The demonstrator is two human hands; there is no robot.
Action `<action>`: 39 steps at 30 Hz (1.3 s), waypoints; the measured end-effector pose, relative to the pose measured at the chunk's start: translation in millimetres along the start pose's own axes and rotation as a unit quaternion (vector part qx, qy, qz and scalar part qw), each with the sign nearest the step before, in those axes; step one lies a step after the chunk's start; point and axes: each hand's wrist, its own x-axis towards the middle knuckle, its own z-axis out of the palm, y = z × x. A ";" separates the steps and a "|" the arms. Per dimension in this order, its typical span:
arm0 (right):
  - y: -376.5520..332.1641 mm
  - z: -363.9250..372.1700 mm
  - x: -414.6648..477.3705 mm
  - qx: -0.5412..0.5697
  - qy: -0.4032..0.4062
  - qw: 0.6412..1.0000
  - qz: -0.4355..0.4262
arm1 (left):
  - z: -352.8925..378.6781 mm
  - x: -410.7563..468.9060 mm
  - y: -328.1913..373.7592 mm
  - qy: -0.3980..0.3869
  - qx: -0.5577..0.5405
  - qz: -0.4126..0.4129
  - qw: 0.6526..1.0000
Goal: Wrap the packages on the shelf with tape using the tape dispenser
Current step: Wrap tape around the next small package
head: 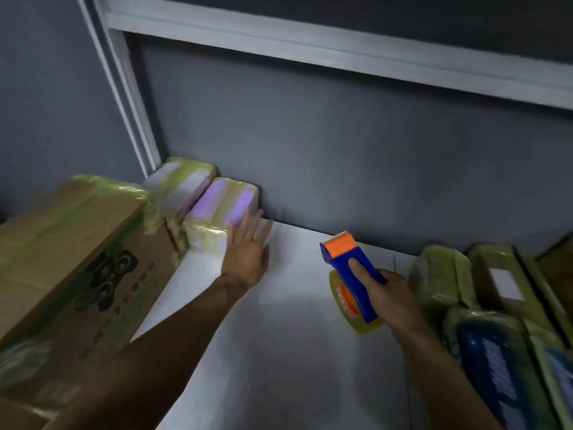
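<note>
Between packages: the left hand (248, 252), fingers spread flat, touches a taped package (223, 215) (already wrapped, it seems); the right hand (387, 293) grips the tape dispenser (350, 268). Next calls for choosing an unwrapped one.

Two bare forearms are seen, the left forearm (173, 333) and the right forearm (440, 367), both uncovered from the wrist to the lower edge of the view. The left hand (248, 256) and the right hand (387, 293) are bare too; the left fingers (245, 221) are blurred
</note>
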 end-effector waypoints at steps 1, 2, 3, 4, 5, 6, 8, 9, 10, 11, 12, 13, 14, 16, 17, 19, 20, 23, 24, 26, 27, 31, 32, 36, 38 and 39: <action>3.6 -11.1 -4.1 0.015 0.018 1.000 0.007 | 8.0 -0.3 19.2 0.004 -0.036 0.059 0.998; 7.4 -22.6 -9.0 0.028 0.035 0.999 0.018 | 16.5 0.2 40.0 -0.001 -0.074 0.099 0.992; 11.4 -34.8 -13.6 0.040 0.050 0.997 0.032 | 25.5 2.5 61.3 -0.016 -0.114 0.114 0.987; 15.9 -47.8 -18.0 0.052 0.063 0.996 0.046 | 33.9 5.6 82.9 -0.038 -0.156 0.113 0.981; 20.2 -61.1 -22.8 0.062 0.075 0.994 0.058 | 40.7 9.9 104.2 -0.064 -0.195 0.104 0.973; 23.7 -74.5 -27.6 0.068 0.088 0.992 0.066 | 47.1 14.4 124.6 -0.093 -0.227 0.097 0.965; 30.9 -99.8 -36.4 0.077 0.116 0.987 0.075 | 58.7 22.4 160.4 -0.151 -0.277 0.090 0.945; 35.1 -110.7 -39.5 0.086 0.131 0.985 0.079 | 62.7 26.8 175.7 -0.177 -0.299 0.092 0.933; 38.5 -120.6 -42.2 0.096 0.144 0.982 0.081 | 65.4 30.8 190.4 -0.202 -0.318 0.101 0.921; 41.6 -129.6 -45.1 0.104 0.152 0.979 0.083 | 67.1 34.3 204.7 -0.223 -0.331 0.122 0.909; 44.6 -137.3 -47.7 0.112 0.158 0.977 0.088 | 68.1 37.4 218.9 -0.239 -0.338 0.154 0.897; 47.4 -144.1 -50.9 0.121 0.164 0.974 0.099 | 68.9 39.6 232.7 -0.248 -0.344 0.193 0.885; 50.0 -149.5 -54.7 0.130 0.170 0.970 0.113 | 69.7 41.5 245.2 -0.256 -0.349 0.231 0.871; 56.8 -157.7 -60.3 0.137 0.181 0.965 0.129 | 73.5 44.4 263.5 -0.284 -0.327 0.286 0.855; 60.5 -161.0 -62.9 0.138 0.184 0.964 0.133 | 75.8 44.1 269.4 -0.298 -0.308 0.302 0.851; 66.3 -165.5 -65.7 0.144 0.179 0.963 0.139 | 82.7 41.2 274.7 -0.322 -0.281 0.296 0.854; 69.0 -167.4 -66.2 0.147 0.174 0.964 0.139 | 85.9 38.4 274.2 -0.321 -0.282 0.275 0.861; 75.7 -171.4 -65.4 0.167 0.157 0.965 0.129 | 89.2 29.2 265.5 -0.268 -0.248 0.231 0.902; 76.2 -171.4 -64.6 0.173 0.154 0.964 0.129 | 90.3 29.4 260.4 -0.253 -0.220 0.229 0.914; 76.9 -171.1 -63.7 0.182 0.151 0.963 0.132 | 85.5 30.1 245.9 -0.261 -0.207 0.220 0.917; 77.8 -171.1 -62.8 0.186 0.148 0.963 0.131 | 77.3 28.4 237.9 -0.254 -0.226 0.224 0.913; 81.5 -167.4 -60.9 0.211 0.121 0.964 0.107 | 52.0 10.3 206.3 -0.261 -0.376 0.184 0.870; 81.6 -165.1 -61.3 0.225 0.109 0.963 0.098 | 45.7 6.2 198.6 -0.265 -0.369 0.191 0.870; 77.1 -147.9 -69.6 0.229 0.066 0.968 0.083 | 13.1 -32.2 155.4 -0.255 -0.310 0.246 0.882; 73.5 -137.0 -75.5 0.206 0.056 0.974 0.077 | -8.0 -53.7 134.9 -0.336 -0.343 0.180 0.858; 72.0 -131.9 -79.2 0.194 0.047 0.977 0.071 | -17.4 -63.8 125.9 -0.346 -0.329 0.167 0.863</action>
